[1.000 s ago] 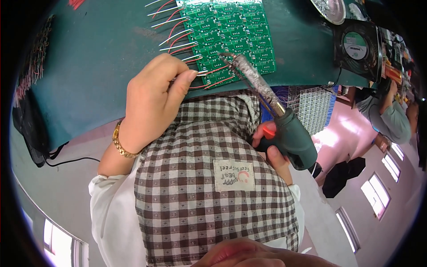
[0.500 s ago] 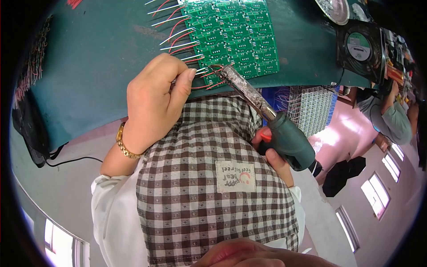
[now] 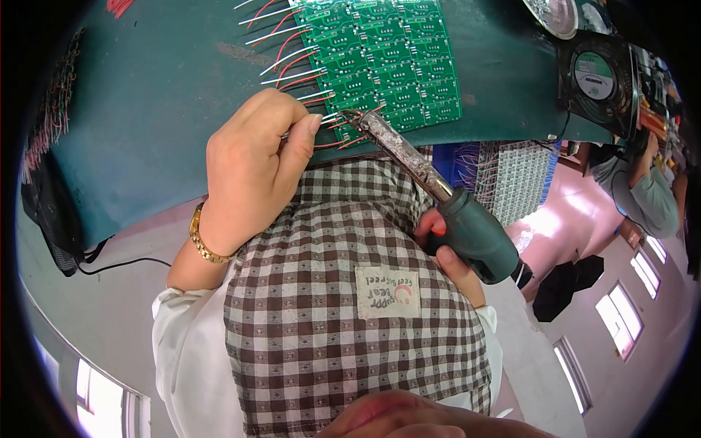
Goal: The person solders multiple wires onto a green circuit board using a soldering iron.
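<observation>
Our soldering gun has shifted left, gripped in our right hand; our left hand pinches a white wire, apparently steadying it against the circuit board at the near edge of the table.

Dark lettering, upside down, and a red smiling mark stand on the cream rectangular cloth patch of the brown-and-white checked apron. Print on the green-and-white round label of the black square fan and white markings on the green rectangular circuit-board panel are too small to read.
</observation>
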`<move>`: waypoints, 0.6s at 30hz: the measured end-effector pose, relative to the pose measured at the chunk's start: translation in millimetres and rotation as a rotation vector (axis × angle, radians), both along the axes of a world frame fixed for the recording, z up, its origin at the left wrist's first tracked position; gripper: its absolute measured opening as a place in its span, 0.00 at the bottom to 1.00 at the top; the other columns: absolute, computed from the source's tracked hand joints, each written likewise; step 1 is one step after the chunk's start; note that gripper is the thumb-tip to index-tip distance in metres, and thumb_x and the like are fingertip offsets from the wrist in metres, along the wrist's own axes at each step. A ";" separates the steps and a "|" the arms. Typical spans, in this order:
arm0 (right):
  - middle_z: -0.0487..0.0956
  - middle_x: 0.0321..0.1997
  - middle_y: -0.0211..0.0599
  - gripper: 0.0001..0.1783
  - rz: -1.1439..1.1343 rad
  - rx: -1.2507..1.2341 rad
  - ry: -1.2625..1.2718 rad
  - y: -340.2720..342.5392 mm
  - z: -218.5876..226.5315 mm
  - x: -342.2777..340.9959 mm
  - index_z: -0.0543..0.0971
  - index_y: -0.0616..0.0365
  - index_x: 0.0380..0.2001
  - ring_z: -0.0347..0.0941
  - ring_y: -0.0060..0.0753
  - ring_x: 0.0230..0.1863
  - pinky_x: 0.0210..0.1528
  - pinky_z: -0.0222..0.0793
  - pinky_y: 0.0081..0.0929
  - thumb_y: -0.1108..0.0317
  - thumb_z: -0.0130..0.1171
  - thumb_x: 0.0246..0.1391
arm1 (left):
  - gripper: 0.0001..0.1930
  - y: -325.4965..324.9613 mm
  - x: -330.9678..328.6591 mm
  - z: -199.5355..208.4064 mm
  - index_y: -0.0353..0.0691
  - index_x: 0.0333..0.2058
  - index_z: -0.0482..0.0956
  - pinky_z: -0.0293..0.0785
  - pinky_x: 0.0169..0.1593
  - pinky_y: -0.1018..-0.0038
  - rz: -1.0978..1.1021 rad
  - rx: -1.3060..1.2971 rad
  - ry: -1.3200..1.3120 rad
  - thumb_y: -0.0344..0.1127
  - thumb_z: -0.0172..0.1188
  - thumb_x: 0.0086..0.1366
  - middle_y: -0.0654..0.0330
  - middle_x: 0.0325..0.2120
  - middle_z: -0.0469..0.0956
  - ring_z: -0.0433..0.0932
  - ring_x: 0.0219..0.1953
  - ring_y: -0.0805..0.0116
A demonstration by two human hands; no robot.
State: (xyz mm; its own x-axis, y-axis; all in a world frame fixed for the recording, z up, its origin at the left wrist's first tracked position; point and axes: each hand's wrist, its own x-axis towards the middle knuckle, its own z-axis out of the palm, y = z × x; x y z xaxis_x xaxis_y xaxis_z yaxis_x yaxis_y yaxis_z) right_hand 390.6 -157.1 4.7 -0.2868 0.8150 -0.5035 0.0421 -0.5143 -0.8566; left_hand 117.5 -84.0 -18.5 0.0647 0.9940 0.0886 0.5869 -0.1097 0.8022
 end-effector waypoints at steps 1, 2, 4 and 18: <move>0.72 0.38 0.44 0.24 0.000 0.000 0.000 -0.1 0.7 0.8 0.69 0.56 0.42 0.67 0.32 0.37 0.42 0.63 0.29 0.54 0.63 0.48 | 0.06 0.0 0.7 0.2 0.37 0.23 0.71 0.66 0.24 0.70 0.000 0.000 0.000 0.26 0.60 0.55 0.58 0.21 0.70 0.70 0.21 0.60; 0.72 0.38 0.44 0.24 0.000 -0.020 -0.005 0.1 1.5 1.7 0.68 0.56 0.42 0.67 0.32 0.37 0.42 0.63 0.29 0.54 0.63 0.47 | 0.06 -0.3 1.5 0.3 0.37 0.23 0.71 0.66 0.24 0.70 0.001 -0.004 0.009 0.26 0.60 0.55 0.58 0.21 0.70 0.70 0.21 0.60; 0.71 0.39 0.44 0.24 0.004 -0.041 -0.006 -0.1 -0.3 5.3 0.68 0.56 0.41 0.67 0.32 0.37 0.42 0.63 0.29 0.54 0.63 0.47 | 0.06 -1.2 2.4 1.0 0.37 0.23 0.70 0.66 0.24 0.70 0.007 -0.008 0.022 0.26 0.60 0.55 0.57 0.20 0.70 0.70 0.21 0.60; 0.73 0.41 0.41 0.26 -0.051 0.264 0.116 1.6 -6.0 4.4 0.68 0.54 0.53 0.70 0.31 0.37 0.40 0.68 0.30 0.56 0.59 0.53 | 0.06 -2.4 3.7 3.6 0.37 0.24 0.71 0.65 0.24 0.69 0.000 -0.015 0.019 0.28 0.59 0.56 0.57 0.21 0.71 0.71 0.21 0.59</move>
State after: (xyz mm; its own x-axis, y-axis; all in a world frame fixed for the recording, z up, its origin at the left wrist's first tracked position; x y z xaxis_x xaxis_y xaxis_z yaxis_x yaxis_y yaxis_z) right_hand 395.0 -155.5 -1.3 -0.2856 0.9283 -0.2382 -0.0838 -0.2718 -0.9587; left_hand 121.2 -86.4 -14.9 0.0665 0.9952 0.0722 0.6017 -0.0977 0.7928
